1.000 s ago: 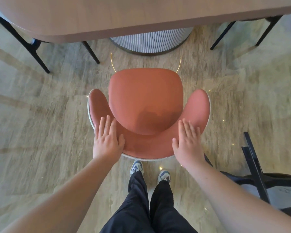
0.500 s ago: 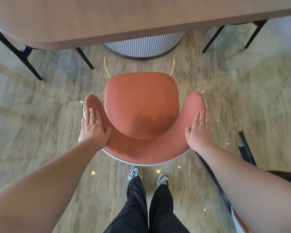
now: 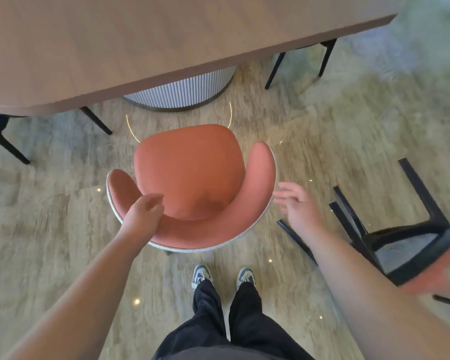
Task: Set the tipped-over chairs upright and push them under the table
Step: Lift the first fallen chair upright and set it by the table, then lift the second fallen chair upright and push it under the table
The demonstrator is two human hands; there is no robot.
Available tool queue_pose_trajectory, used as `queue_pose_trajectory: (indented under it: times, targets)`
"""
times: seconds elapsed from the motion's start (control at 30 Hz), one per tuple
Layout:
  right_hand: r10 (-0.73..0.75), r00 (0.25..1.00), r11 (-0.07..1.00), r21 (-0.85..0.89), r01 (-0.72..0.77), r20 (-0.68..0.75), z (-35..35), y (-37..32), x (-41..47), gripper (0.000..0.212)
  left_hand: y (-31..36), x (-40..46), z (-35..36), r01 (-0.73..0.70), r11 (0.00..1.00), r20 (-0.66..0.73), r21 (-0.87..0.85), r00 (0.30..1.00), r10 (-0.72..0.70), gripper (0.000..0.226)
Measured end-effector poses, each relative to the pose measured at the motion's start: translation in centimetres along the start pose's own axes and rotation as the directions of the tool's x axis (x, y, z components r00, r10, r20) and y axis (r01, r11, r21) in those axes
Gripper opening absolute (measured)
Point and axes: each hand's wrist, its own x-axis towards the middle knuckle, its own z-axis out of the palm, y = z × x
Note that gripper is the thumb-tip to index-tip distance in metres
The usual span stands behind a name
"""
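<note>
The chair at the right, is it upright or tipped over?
Tipped over. The right chair lies on its side, black legs pointing sideways and its seat underside showing.

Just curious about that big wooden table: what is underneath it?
Under the table stands a ribbed round base. Black chair legs show at the left and right; their seats are hidden by the tabletop. The orange chair stands outside it.
</note>
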Motion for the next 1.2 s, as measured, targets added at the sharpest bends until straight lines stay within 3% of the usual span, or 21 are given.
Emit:
queue_pose_trajectory:
  times: [0.1, 0.27, 0.47, 0.83, 1.03, 1.2]
  targets:
    - [-0.025, 0.995, 0.969, 0.243, 0.048, -0.098, -3.1, -0.2, -6.2, 0.041, 2.9, -3.7, 1.0, -0.020, 0.949, 0.075, -0.316, 0.996, 0.046, 0.028]
    - [-0.119, 0.965, 0.905, 0.374, 0.203, -0.234, -7.5, -0.9, -14.4, 0.030, 8.4, -8.0, 2.7, -0.245, 0.928, 0.159, -0.281, 0.942, 0.297, 0.033]
    - [-0.097, 0.938, 0.891, 0.392, 0.230, -0.332, -10.9, 1.0, -19.3, 0.033, 12.1, -13.5, 4.5, -0.439, 0.851, 0.191, -0.288, 0.845, 0.500, 0.031]
    - [0.009, 0.843, 0.857, 0.438, 0.270, -0.537, -19.2, 12.4, -35.3, 0.029, 11.6, -30.9, 16.2, -0.537, 0.787, 0.415, -0.305, 0.669, 0.617, 0.037]
    - [0.121, 0.713, 0.809, 0.484, 0.332, -0.691, -24.6, 20.6, -47.2, 0.030, 9.9, -42.5, 27.1, -0.556, 0.767, 0.607, -0.320, 0.500, 0.617, 0.035]
    - [0.245, 0.612, 0.797, 0.516, 0.315, -0.752, -28.0, 25.9, -52.1, 0.028, 10.5, -49.8, 34.3, -0.548, 0.728, 0.640, -0.413, 0.394, 0.660, 0.039]
